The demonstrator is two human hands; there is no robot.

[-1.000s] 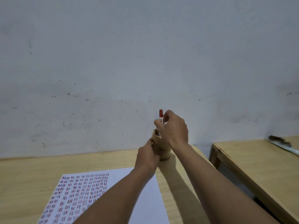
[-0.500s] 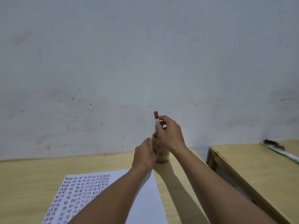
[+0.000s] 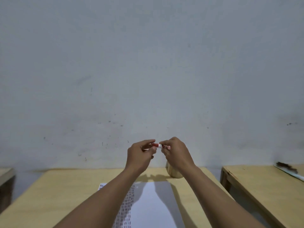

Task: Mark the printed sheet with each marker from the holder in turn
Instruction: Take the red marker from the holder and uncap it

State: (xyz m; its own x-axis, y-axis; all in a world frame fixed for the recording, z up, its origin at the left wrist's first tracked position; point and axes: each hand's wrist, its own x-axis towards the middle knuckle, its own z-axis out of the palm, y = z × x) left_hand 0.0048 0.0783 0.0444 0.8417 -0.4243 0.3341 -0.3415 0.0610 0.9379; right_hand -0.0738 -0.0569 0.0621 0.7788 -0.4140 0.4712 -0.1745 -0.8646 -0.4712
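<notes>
A red and white marker (image 3: 158, 145) lies level in the air between both hands, above the far end of the table. My left hand (image 3: 139, 155) pinches its red cap end and my right hand (image 3: 176, 153) grips the barrel. The wooden holder (image 3: 172, 173) stands on the table below my right wrist, mostly hidden by it. The printed sheet (image 3: 154, 204) lies on the wooden table (image 3: 65, 191) under my forearms, with rows of small red and dark marks on its left part.
A second wooden table (image 3: 263, 186) stands to the right across a narrow gap, with a white stick-like object (image 3: 289, 172) on its far edge. Another table corner (image 3: 5, 174) shows at the left. A grey wall is close behind.
My right hand lifted the marker out of the holder and turned it level. My left hand left the holder and took the marker's cap end. The view shifted, so the table sits lower.
</notes>
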